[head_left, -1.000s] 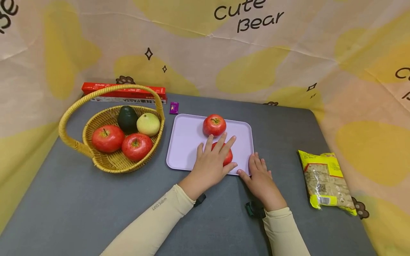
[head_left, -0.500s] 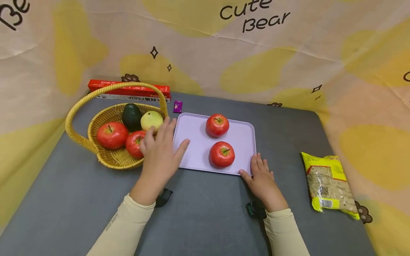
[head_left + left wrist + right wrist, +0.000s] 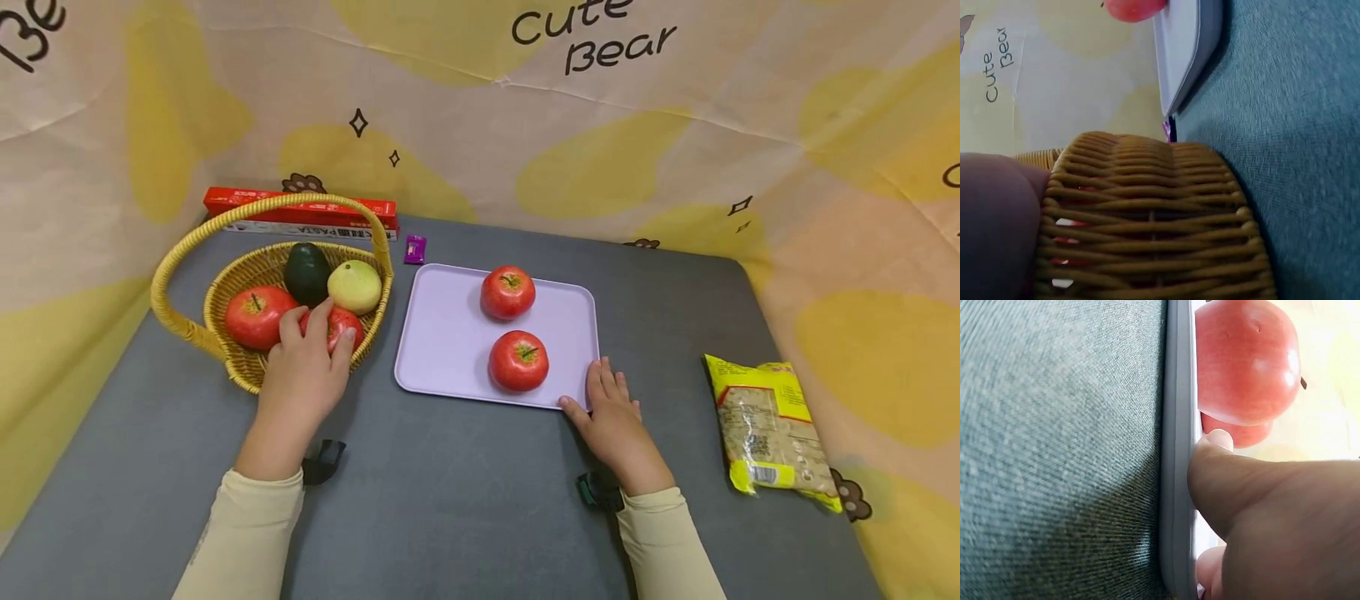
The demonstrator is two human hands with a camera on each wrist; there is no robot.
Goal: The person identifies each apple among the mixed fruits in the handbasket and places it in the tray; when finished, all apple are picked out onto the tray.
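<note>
My left hand [image 3: 303,367] reaches over the near rim of a wicker basket [image 3: 243,379], its fingers curled round a red apple [image 3: 347,327]. Beside that apple in the basket lie a second red apple [image 3: 257,318], a dark green avocado [image 3: 307,273] and a pale yellow-green pear [image 3: 355,287]. On a lilac tray [image 3: 442,333] sit two more red apples, one at the back [image 3: 507,292] and one nearer the front [image 3: 518,361]. With straight fingers, my right hand [image 3: 617,421] rests on the tray's near right corner; in the right wrist view its thumb [image 3: 1216,469] touches the rim.
Behind the basket lies a red pasta box [image 3: 300,215], with a small purple packet [image 3: 416,249] to its right. A yellow bag [image 3: 772,429] lies at the table's right side. The basket's tall handle [image 3: 180,250] arches over its left part. Printed cloth hangs behind the table.
My left hand has left the front apple on the tray, moved left to the basket and closed its fingers round an apple there. The right hand has stayed on the tray corner.
</note>
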